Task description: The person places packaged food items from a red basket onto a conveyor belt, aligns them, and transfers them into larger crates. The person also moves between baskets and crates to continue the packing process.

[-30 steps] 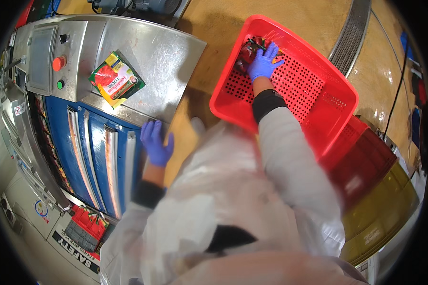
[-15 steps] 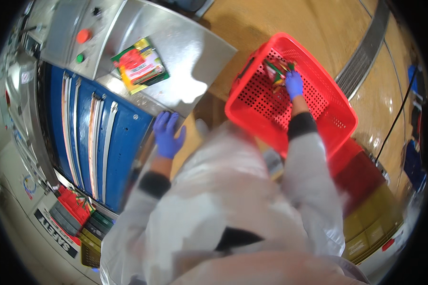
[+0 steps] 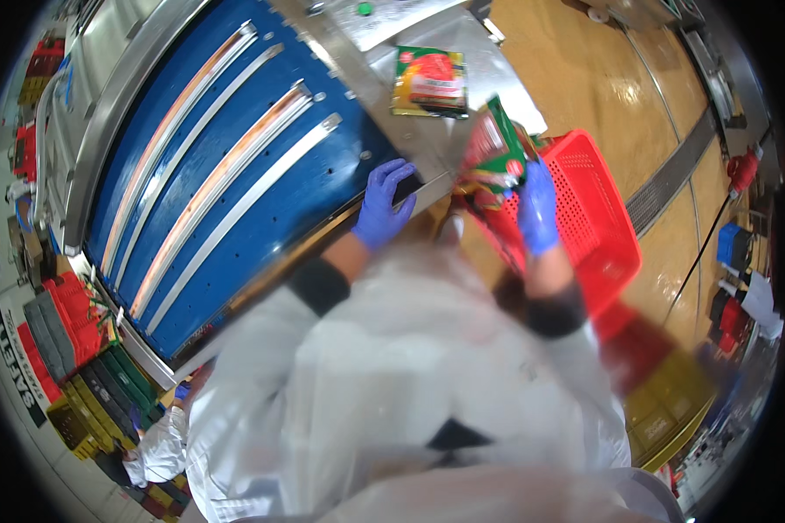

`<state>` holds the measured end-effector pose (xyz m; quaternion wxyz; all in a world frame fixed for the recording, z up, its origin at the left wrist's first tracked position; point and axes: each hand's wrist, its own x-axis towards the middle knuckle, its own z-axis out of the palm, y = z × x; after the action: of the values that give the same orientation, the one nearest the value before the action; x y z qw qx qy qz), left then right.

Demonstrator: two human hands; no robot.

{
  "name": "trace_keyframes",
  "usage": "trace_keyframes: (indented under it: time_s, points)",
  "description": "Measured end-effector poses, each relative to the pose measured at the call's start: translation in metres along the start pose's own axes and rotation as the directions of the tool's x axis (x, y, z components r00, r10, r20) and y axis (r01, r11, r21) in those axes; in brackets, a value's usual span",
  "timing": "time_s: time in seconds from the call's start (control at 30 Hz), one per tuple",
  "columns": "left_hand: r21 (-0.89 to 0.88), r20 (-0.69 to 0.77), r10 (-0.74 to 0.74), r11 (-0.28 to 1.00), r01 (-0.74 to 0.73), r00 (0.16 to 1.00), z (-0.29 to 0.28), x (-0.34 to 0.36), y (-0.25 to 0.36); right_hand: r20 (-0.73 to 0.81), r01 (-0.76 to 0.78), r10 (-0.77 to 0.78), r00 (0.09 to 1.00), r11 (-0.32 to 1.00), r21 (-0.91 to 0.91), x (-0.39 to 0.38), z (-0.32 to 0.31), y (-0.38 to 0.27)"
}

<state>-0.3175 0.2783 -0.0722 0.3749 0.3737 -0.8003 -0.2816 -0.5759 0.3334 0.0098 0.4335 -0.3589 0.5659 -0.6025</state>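
My right hand (image 3: 537,202), in a blue glove, grips green, red and yellow pouches (image 3: 495,152) raised above the left side of the red perforated basket (image 3: 610,227). My left hand (image 3: 384,200), also blue-gloved, rests with fingers loosely apart at the near edge of the steel machine (image 3: 434,168), holding nothing. A flat pouch (image 3: 429,83) with red and yellow panels lies on the steel top beyond it. To the left spreads the machine's blue bed (image 3: 316,174) with long pale metal bars (image 3: 241,205).
Stacked red and grey crates (image 3: 65,318) and yellow-green ones (image 3: 78,410) stand at lower left, beside a co-worker in white (image 3: 157,449). Yellow crates (image 3: 663,410) sit at lower right. A floor drain (image 3: 667,179) and black cable (image 3: 698,261) run at the right.
My right hand has lifted pouches up from inside the basket and moved toward the machine. The view has turned leftward, bringing more of the blue bed and the co-worker into sight.
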Motion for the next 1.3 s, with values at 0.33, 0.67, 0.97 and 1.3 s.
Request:
trace_keyframes:
  time_s: [0.33, 0.67, 0.97, 1.3]
  points:
    - [0.183, -0.313, -0.097, 0.97, 0.161, 0.945, -0.2, -0.068, -0.071, 0.334, 0.182, -0.132, 0.933, 0.976, -0.122, 0.123, 0.332, -0.053]
    - [0.148, -0.395, -0.343, 0.892, 0.428, 0.852, -0.243, -0.125, -0.085, -0.146, -0.048, -0.33, 0.932, 0.287, -0.957, 0.213, 0.168, 0.007]
    - [-0.002, -0.191, -0.319, 0.946, 0.325, 0.928, -0.207, -0.022, -0.075, 0.307, 0.303, -0.047, 0.95, 0.364, -0.881, 0.241, 0.106, 0.075]
    - [-0.284, -0.085, -0.452, 0.865, 0.413, 0.888, -0.143, 0.052, -0.085, 0.782, 0.877, -0.399, 0.478, 0.173, -0.448, 0.056, 0.272, 0.0]
